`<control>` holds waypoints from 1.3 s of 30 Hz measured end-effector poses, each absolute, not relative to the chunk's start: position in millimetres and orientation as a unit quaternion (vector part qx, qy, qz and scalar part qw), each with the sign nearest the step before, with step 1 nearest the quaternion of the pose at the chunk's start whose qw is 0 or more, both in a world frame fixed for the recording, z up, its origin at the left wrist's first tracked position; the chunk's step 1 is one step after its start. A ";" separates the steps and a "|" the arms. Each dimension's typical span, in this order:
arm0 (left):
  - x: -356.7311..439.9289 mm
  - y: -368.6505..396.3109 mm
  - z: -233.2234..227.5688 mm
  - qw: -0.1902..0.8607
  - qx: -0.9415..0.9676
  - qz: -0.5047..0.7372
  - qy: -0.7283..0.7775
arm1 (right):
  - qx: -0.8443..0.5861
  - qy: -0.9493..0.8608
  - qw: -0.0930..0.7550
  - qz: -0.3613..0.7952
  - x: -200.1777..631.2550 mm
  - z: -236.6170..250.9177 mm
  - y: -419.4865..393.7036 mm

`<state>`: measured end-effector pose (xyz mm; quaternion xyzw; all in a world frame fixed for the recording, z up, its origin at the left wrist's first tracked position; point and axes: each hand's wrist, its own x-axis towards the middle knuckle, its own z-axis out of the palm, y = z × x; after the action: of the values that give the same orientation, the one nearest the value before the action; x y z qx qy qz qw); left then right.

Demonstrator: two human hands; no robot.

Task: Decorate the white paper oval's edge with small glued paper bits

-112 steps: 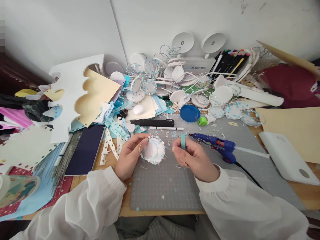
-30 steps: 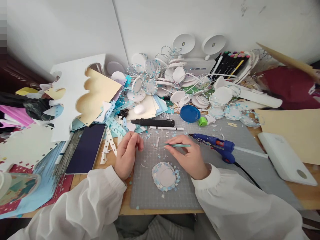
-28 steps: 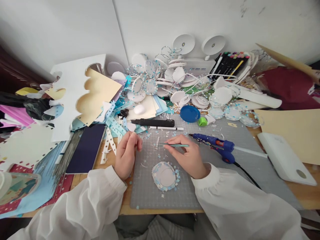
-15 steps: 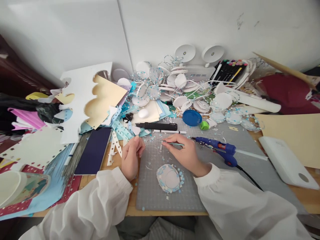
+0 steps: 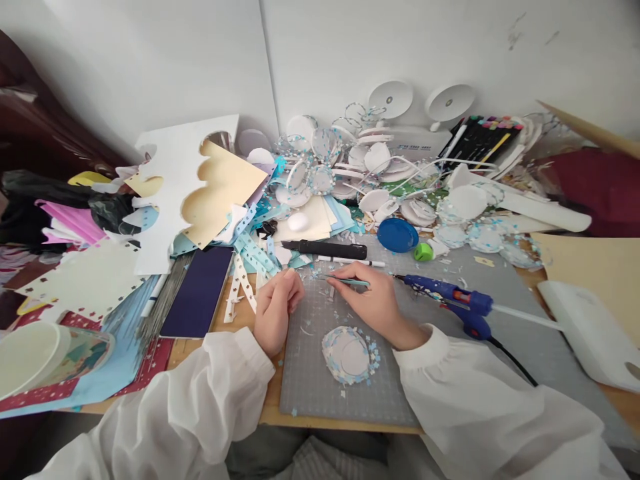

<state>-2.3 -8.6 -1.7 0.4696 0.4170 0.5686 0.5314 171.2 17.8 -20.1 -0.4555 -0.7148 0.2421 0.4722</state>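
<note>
My right hand point(image 5: 373, 297) pinches a pair of tweezers point(image 5: 347, 280), their tips pointing left above the grey cutting mat point(image 5: 305, 390). Small blue and white paper bits lie around the tips; whether they grip one is too small to tell. My left hand point(image 5: 277, 307) is loosely closed at the mat's left edge, its curled fingers partly hidden, and I cannot make out what is in it. Nearer me on the mat lies a round white piece point(image 5: 351, 355) ringed with small blue and white flower-like bits. A blue glue gun point(image 5: 447, 293) with a clear stick lies right of my right hand.
Behind my hands are a black utility knife point(image 5: 327, 249), a blue lid point(image 5: 397, 235) and a green sharpener-like piece point(image 5: 423, 251). Decorated white discs pile up along the wall. At left are a phone point(image 5: 197, 293), cut paper and a tub point(image 5: 30, 360).
The view has shifted, so everything sits a little farther right. The tweezers' tips have moved slightly left and away from me among the paper bits. My left hand stays closed.
</note>
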 end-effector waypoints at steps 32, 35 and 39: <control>-4.7 -6.5 0.2 0.546 0.456 0.544 0.444 | -0.504 -0.670 0.473 0.271 170.3 -16.1 16.8; -4.4 -6.4 -0.2 0.543 0.458 0.542 0.449 | -0.509 -0.649 0.491 0.281 170.1 -12.2 15.6; -4.1 -6.7 -0.4 0.544 0.461 0.542 0.445 | -0.510 -0.617 0.517 0.303 171.3 -5.2 13.5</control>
<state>-4.1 -6.7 -0.4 0.4605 0.4455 0.5418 0.5440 171.3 13.5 -5.2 -0.5102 -0.6170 0.3030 0.5170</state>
